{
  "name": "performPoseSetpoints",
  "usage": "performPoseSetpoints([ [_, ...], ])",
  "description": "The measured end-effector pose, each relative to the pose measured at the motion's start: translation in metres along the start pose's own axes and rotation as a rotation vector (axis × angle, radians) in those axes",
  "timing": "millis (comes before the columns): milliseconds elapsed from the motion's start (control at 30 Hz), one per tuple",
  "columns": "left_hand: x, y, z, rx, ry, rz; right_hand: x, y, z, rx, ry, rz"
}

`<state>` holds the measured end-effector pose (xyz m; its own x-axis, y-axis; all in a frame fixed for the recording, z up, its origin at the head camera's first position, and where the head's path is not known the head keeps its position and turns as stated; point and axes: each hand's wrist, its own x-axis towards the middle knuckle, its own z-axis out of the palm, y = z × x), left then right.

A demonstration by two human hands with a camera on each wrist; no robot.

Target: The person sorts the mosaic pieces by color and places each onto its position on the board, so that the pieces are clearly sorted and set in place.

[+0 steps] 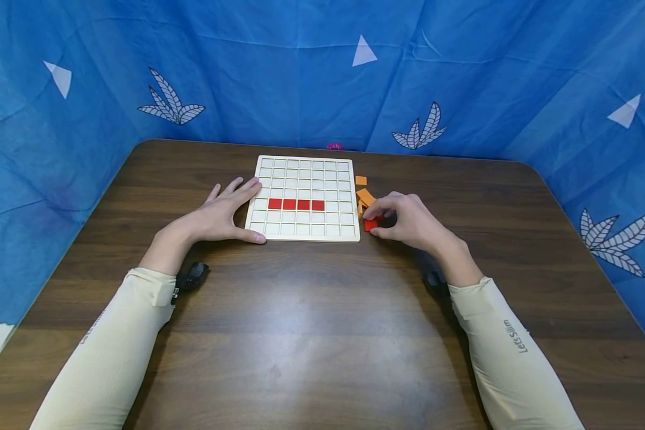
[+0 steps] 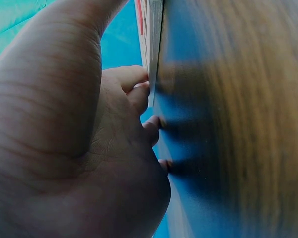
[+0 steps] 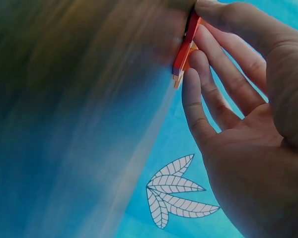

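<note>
A white gridded board [image 1: 302, 217] lies on the table, with a row of several red square tiles [image 1: 289, 204] in its cells. My left hand [image 1: 215, 216] is spread at the board's left side, thumb at the near left corner and fingertips along the left edge. Just off the board's right edge, my right hand [image 1: 415, 222] pinches a red tile [image 1: 370, 226] between thumb and fingers. In the right wrist view, red tiles [image 3: 187, 42] show edge-on by the thumb and fingertips. Orange tiles [image 1: 365, 197] lie beside that hand, partly hidden by its fingers.
The brown wooden table [image 1: 301, 334] extends toward me and to both sides. A blue cloth [image 1: 247, 77] with leaf prints hangs along its far edge and sides. Dark wrist devices [image 1: 193, 276] sit under both forearms.
</note>
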<state>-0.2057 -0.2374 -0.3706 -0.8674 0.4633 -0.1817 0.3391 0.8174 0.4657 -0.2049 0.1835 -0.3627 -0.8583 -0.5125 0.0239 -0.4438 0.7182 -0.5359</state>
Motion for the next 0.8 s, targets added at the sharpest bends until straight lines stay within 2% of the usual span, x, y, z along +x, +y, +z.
performPoseSetpoints([
  [433,0.001,0.0,0.0,-0.005,-0.001,0.004,0.003,-0.006,-0.006,0.061,0.094,0.015],
  [800,-0.001,0.001,-0.002,-0.013,-0.003,0.005,0.012,-0.014,-0.006,0.07,0.175,-0.035],
])
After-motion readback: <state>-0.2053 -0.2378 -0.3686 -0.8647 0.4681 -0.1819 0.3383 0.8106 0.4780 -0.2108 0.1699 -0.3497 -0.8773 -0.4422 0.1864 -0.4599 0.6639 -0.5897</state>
